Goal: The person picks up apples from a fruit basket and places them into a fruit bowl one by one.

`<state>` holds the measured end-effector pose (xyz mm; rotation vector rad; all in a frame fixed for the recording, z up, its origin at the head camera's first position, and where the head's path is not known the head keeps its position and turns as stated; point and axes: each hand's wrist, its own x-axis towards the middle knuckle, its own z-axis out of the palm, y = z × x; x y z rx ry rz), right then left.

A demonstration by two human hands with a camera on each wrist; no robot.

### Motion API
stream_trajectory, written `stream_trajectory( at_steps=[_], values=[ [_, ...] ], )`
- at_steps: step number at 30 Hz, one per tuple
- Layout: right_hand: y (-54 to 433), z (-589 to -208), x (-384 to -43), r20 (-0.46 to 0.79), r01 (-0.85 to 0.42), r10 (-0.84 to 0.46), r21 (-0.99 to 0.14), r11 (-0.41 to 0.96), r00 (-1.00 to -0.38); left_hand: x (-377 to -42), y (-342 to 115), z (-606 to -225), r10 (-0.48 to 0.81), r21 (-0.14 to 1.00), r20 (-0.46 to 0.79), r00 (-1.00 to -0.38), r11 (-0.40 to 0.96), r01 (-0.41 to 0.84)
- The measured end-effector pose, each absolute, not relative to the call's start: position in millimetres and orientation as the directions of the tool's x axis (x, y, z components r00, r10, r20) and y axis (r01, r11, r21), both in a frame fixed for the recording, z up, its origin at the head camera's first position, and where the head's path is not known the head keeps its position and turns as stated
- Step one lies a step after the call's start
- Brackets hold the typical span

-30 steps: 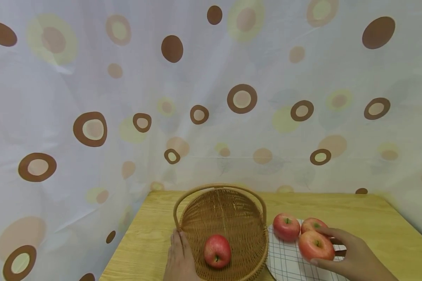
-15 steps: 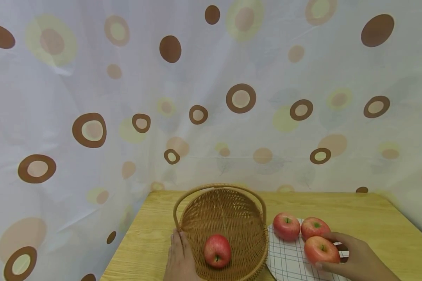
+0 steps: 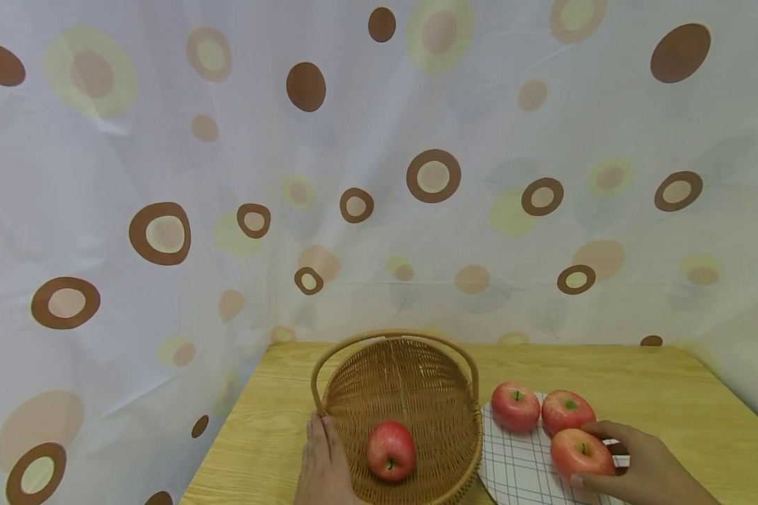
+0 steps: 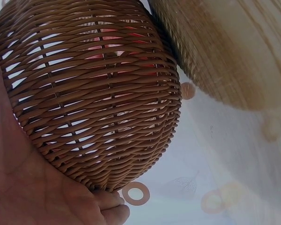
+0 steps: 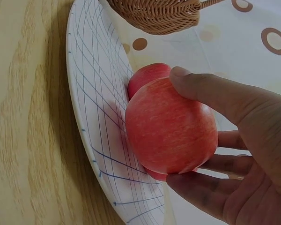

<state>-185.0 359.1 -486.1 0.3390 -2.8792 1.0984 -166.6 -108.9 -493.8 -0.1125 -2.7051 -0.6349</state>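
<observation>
My left hand lies with straight fingers along the left side of a wicker basket; in the left wrist view its palm is right against the woven wall. One red apple sits inside the basket. My right hand grips a lighter red apple between thumb and fingers, over a white plate with a blue grid pattern. In the right wrist view the gripped apple is close to the plate's surface. Two more apples, one at the left and another behind, rest on the plate.
The basket's arched handle stands up over its opening. Basket and plate stand side by side on a wooden table. A white curtain with brown circles hangs behind the table and along its sides.
My right hand has moved slightly right and nearer to me with the apple, uncovering more of the apple behind. The left hand and basket stay in place.
</observation>
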Motion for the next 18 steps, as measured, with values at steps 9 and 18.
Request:
stream_trajectory(
  at_steps=[9, 18],
  values=[
    [364.6, -492.8, -187.0, 0.053, -0.157, -0.161, -0.643, 0.749, -0.985, -166.7, -109.4, -495.5, -0.004, 0.421, 0.363, -0.932, 0.893, 0.16],
    [368.1, -494.5, -190.0, -0.024, -0.095, -0.147, -0.655, 0.75, -0.989, -166.7, -107.8, -496.0, -0.013, 0.4, 0.393, -0.92, 0.903, 0.158]
  ],
)
